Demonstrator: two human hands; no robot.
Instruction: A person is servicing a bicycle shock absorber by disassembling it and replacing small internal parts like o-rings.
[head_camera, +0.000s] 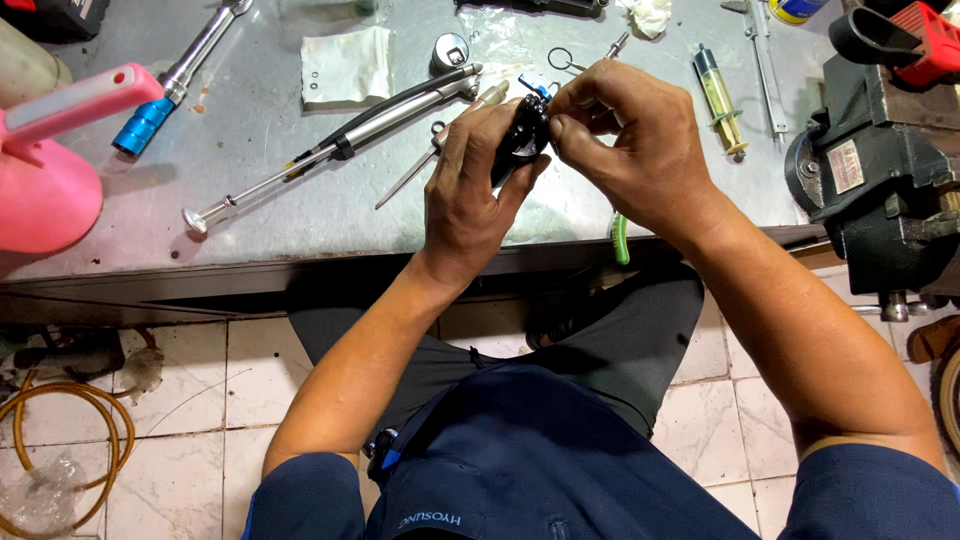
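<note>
Left hand (470, 195): wrapped around a small black round metal part (522, 135), fingers curled shut on it, thumb along its lower side.
Right hand (625, 135): fingertips pressed together in a pinch at the upper right edge of the black part — whatever sat between them too small to make out.
Part's place: held up in both hands just above the grey sheet-metal surface (280, 170), near its front edge, touching nothing else.
Beside the hands: a long silver and black rod-like tool (340, 150) lying slantwise to the left; a thin steel pin (410, 178) just under the left fingers.
Farther off: a yellow-filled plastic syringe (720, 100) to the right; a folded white cloth (348, 65); a chrome ratchet with a blue handle (170, 85); a pink plastic funnel (50, 160); a dark iron bench vise (880, 180) at the right edge.
Doing it well, as judged: part kept steady in the left grip, pinch kept light and square to the edge — work best held low over the surface, so that a dropped piece would land there and not on the tiled floor (190, 420).
</note>
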